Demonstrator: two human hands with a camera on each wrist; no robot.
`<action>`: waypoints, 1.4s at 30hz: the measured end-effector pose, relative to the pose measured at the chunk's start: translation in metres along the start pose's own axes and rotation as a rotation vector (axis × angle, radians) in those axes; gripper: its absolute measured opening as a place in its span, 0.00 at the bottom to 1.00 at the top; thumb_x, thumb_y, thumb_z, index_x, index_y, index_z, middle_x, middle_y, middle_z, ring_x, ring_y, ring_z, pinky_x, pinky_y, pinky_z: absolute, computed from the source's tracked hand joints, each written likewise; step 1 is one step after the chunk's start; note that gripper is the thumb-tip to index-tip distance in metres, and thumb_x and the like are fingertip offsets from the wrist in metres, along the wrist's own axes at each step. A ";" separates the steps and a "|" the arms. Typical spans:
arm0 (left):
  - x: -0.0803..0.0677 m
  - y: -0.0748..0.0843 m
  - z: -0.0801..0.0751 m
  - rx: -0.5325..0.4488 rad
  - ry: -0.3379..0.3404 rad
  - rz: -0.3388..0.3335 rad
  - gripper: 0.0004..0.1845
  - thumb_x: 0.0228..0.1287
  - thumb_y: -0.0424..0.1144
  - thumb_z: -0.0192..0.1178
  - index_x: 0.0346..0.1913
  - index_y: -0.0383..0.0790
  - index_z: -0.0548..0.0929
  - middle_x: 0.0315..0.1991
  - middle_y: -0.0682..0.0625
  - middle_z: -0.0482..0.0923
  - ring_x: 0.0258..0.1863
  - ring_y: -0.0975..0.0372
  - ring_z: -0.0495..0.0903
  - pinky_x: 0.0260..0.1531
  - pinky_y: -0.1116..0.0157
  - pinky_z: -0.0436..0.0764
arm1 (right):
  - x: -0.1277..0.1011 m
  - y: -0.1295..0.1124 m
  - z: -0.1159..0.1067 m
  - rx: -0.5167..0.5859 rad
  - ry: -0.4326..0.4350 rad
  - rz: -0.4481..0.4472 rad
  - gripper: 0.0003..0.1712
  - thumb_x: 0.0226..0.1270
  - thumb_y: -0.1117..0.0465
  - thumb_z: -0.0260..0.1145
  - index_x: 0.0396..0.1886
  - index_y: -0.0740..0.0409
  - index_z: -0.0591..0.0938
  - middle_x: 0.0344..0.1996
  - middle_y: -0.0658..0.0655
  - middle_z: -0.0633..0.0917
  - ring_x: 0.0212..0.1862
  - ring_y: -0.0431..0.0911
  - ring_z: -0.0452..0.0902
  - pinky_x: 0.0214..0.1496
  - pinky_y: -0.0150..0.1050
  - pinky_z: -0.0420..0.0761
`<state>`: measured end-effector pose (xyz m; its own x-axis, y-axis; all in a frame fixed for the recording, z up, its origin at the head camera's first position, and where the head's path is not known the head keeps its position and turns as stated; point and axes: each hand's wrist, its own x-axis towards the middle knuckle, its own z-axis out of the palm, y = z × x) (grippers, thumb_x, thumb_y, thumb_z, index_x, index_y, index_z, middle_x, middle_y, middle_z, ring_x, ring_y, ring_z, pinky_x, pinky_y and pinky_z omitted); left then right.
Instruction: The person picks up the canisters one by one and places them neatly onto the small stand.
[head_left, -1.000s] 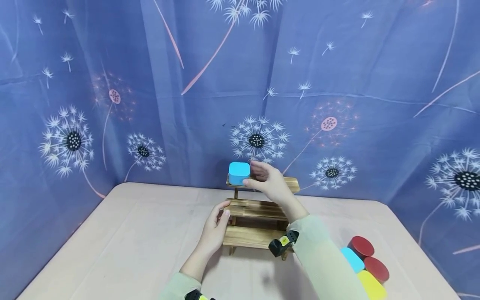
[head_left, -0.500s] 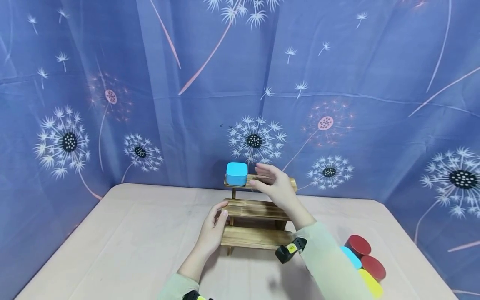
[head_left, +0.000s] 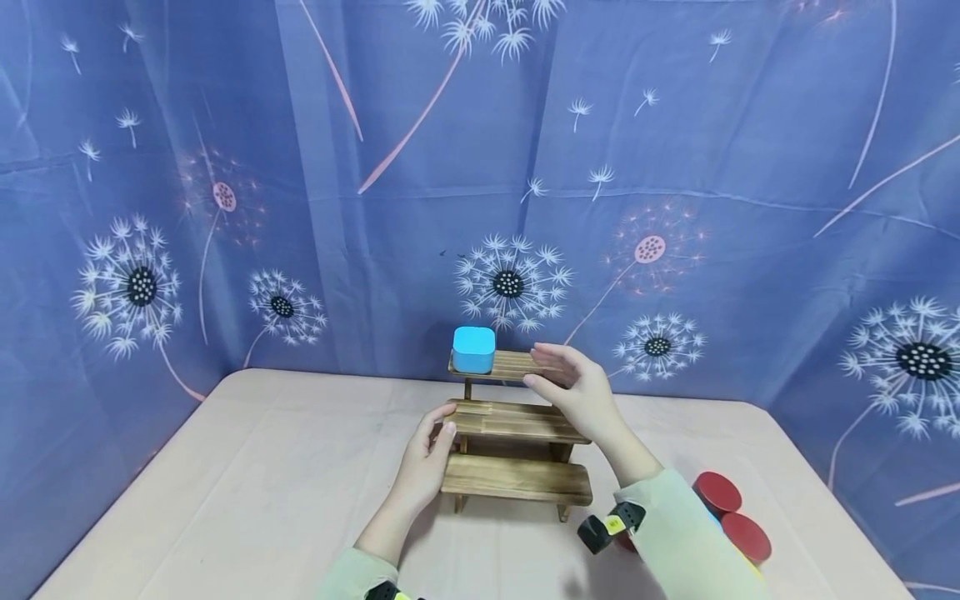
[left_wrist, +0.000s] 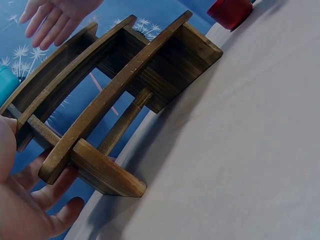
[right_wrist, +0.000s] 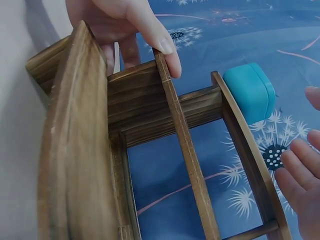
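Observation:
A three-tier wooden stand [head_left: 517, 479] stands on the table, its steps rising toward the back. On the left end of its top tier sits a blue rounded box [head_left: 473, 350], teal in the right wrist view. My left hand [head_left: 422, 462] grips the left end of the middle tier; the right wrist view shows the thumb [right_wrist: 161, 41] on the plank's edge with fingers behind. My right hand [head_left: 581, 396] hovers at the right end of the top tier, apart from the box, fingers loosely bent and holding nothing.
Right of the stand, two red round pieces [head_left: 717, 493] lie close together, with blue and yellow pieces mostly hidden by my right sleeve [head_left: 686, 542]. Another bit of red shows beside the right wrist camera [head_left: 595, 534]. A blue dandelion-print curtain [head_left: 390, 275] hangs behind the table.
My right hand has let go of the blue box and moved right along the top tier. The box stays put on the stand, and my left hand keeps its grip.

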<state>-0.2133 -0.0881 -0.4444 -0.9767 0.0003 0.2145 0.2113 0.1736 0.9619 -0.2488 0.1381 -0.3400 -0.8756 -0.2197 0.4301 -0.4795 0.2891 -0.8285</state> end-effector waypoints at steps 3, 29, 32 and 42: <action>0.000 0.000 0.000 0.004 0.000 0.003 0.20 0.75 0.45 0.44 0.65 0.46 0.68 0.59 0.42 0.73 0.48 0.56 0.77 0.52 0.63 0.77 | -0.007 0.000 -0.003 -0.002 0.006 -0.007 0.27 0.58 0.62 0.70 0.58 0.60 0.75 0.56 0.63 0.80 0.58 0.52 0.76 0.58 0.38 0.78; -0.002 0.000 0.001 -0.003 -0.002 0.000 0.19 0.75 0.43 0.44 0.65 0.47 0.68 0.59 0.44 0.72 0.49 0.56 0.77 0.51 0.62 0.78 | -0.056 0.018 -0.028 0.076 0.055 -0.144 0.23 0.56 0.77 0.65 0.53 0.76 0.74 0.47 0.40 0.83 0.47 0.31 0.79 0.50 0.28 0.80; -0.001 0.000 0.001 -0.003 -0.002 -0.006 0.19 0.75 0.44 0.45 0.65 0.48 0.68 0.59 0.44 0.72 0.50 0.55 0.77 0.52 0.61 0.77 | -0.062 0.020 -0.031 0.058 0.068 -0.133 0.22 0.55 0.77 0.65 0.52 0.75 0.75 0.48 0.42 0.83 0.49 0.31 0.79 0.51 0.28 0.80; 0.000 0.000 0.000 0.005 -0.003 -0.022 0.19 0.74 0.45 0.44 0.65 0.49 0.68 0.60 0.44 0.71 0.52 0.55 0.76 0.56 0.58 0.75 | -0.079 0.021 -0.042 0.021 0.101 -0.084 0.22 0.56 0.75 0.66 0.52 0.75 0.76 0.47 0.42 0.83 0.48 0.32 0.79 0.52 0.27 0.79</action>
<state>-0.2130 -0.0877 -0.4444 -0.9812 -0.0009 0.1930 0.1897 0.1784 0.9655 -0.1921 0.2002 -0.3763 -0.8342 -0.1469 0.5315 -0.5511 0.2536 -0.7950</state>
